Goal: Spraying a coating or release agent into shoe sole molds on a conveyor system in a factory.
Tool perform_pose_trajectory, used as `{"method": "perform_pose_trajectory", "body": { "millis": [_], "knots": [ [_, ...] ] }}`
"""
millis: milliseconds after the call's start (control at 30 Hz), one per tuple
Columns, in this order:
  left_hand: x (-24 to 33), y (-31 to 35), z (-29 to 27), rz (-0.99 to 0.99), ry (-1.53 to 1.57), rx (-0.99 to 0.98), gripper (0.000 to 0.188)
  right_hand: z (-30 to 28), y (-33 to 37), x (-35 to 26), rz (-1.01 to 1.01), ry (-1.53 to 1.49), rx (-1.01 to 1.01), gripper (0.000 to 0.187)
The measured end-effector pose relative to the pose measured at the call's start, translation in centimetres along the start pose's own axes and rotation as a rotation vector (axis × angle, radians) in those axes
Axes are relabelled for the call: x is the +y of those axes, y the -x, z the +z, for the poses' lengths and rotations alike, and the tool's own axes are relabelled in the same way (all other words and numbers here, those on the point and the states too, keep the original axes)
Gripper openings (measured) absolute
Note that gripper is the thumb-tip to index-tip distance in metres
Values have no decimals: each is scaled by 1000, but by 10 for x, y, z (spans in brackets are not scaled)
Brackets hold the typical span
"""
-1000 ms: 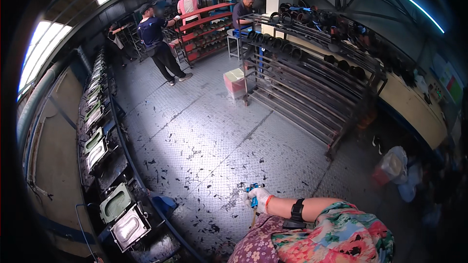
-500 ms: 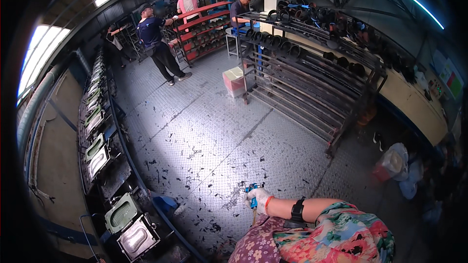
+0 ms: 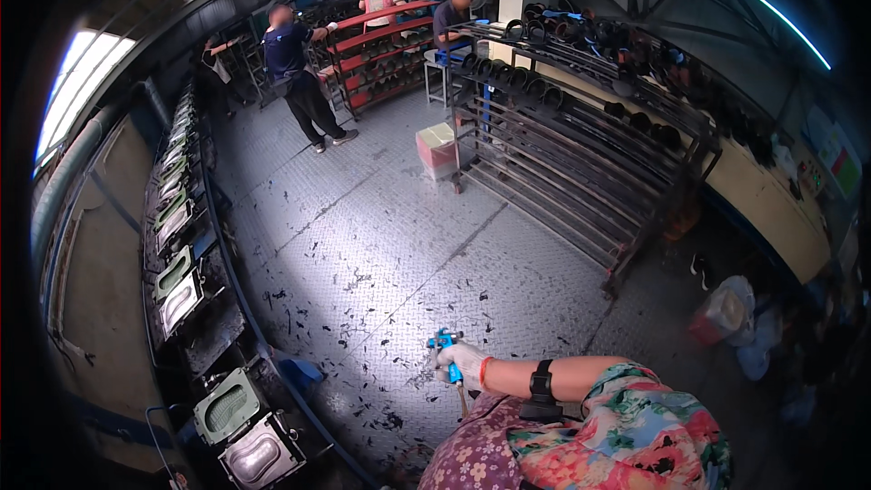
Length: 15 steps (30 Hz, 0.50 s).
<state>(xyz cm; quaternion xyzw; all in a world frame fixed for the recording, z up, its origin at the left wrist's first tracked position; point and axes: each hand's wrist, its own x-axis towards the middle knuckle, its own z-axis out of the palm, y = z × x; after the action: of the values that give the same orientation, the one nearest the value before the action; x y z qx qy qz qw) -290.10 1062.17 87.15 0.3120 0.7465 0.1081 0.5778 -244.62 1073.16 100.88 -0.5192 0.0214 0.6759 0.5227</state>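
In the head view, I have the right hand (image 3: 467,363), in a white glove, at the lower centre of the frame, its fingers wrapped around the grip of a blue spray gun (image 3: 445,341). The gun is upright over the metal floor (image 3: 454,286), and a thin hose (image 3: 464,402) hangs from its lower end; I can't make out whether a finger presses the trigger. An orange band (image 3: 486,373) circles the wrist, with a black strap (image 3: 542,383) farther up the forearm and a floral sleeve (image 3: 658,417) at lower right. The left hand is out of my view, so I cannot tell its grip. At lower left, well apart from the gun, I see an opened mould with a green half (image 3: 229,406) beside a silver half (image 3: 260,451), first in a line of moulds running to the upper left. Dark scraps (image 3: 386,419) litter the floor near the gun. A dark metal rack (image 3: 562,183) fills the upper right, and at upper centre a worker in dark blue (image 3: 290,50) stands beside a red rack (image 3: 386,59).
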Motion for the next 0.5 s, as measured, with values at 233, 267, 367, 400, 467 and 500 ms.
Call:
{"method": "perform_pose_trajectory", "body": {
  "millis": [233,267,367,400,467,500],
  "knots": [
    [244,97,36,547,60,-527,78,159,22,-58,-18,134,-476,22],
    [272,98,52,640,139,-646,83,176,5,-51,0,108,-532,24],
    [318,105,87,476,639,-741,64,217,9,-57,-11,406,-559,33],
    [297,83,81,541,695,-752,56,235,26,-66,-119,627,-639,32],
    [315,108,78,390,812,-613,45,240,15,-96,-457,973,-712,35],
    [315,108,76,342,831,-545,42,237,0,-108,-659,1118,-744,38]
  ]
}}
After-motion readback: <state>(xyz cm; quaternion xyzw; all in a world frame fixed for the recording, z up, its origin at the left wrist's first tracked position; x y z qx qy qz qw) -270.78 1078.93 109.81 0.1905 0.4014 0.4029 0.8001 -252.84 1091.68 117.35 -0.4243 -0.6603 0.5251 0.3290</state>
